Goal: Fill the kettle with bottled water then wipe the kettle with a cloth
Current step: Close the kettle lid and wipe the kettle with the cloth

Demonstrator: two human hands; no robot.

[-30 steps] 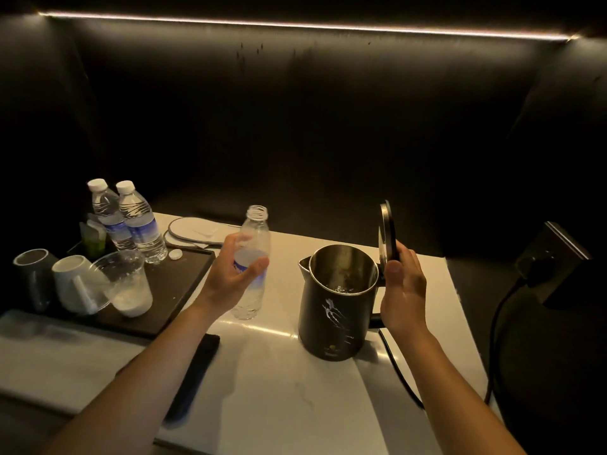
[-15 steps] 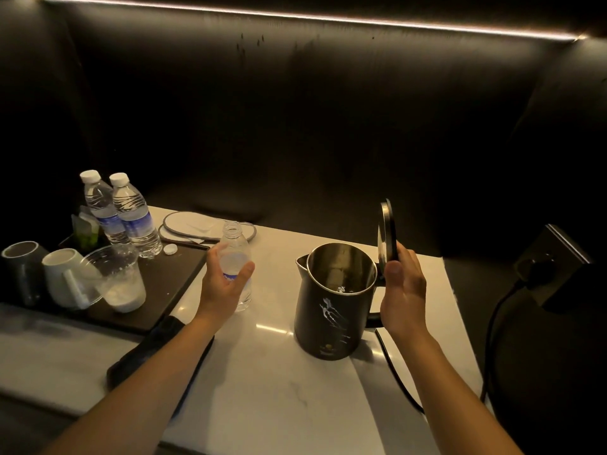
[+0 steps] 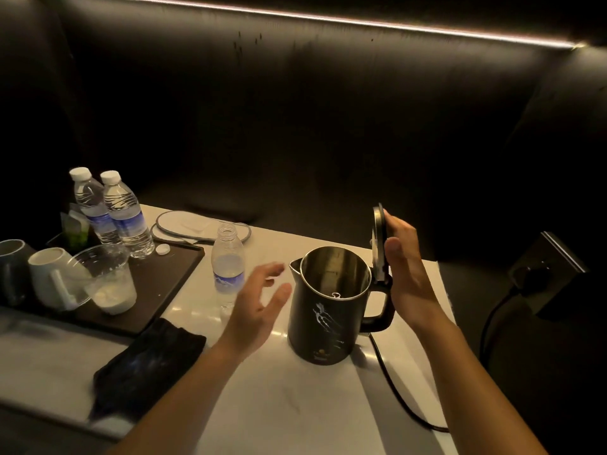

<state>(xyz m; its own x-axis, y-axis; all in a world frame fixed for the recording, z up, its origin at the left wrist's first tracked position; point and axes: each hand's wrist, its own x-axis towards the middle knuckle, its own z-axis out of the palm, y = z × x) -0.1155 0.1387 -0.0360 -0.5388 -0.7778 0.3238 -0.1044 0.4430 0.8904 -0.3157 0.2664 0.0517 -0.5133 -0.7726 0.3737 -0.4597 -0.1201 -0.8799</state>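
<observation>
A black kettle (image 3: 325, 323) with a pale swirl pattern stands on the white counter, and its steel inside is visible. Its hinged lid (image 3: 377, 238) stands upright. My right hand (image 3: 407, 274) pinches the lid, thumb in front and fingers behind. An uncapped water bottle (image 3: 228, 264), partly full, stands upright left of the kettle. My left hand (image 3: 259, 307) hovers between bottle and kettle with fingers spread, touching neither. A dark cloth (image 3: 147, 362) lies crumpled near the counter's front left.
A dark tray (image 3: 157, 290) at left holds two capped bottles (image 3: 126, 215), a loose white cap (image 3: 162, 249), a clear plastic cup (image 3: 108, 280) and mugs (image 3: 49, 277). The kettle's cord (image 3: 394, 389) runs off the counter's right edge toward a wall socket (image 3: 545, 267).
My left hand set the uncapped bottle down on the counter, let go of it and moved right toward the kettle. My right hand kept hold of the raised lid.
</observation>
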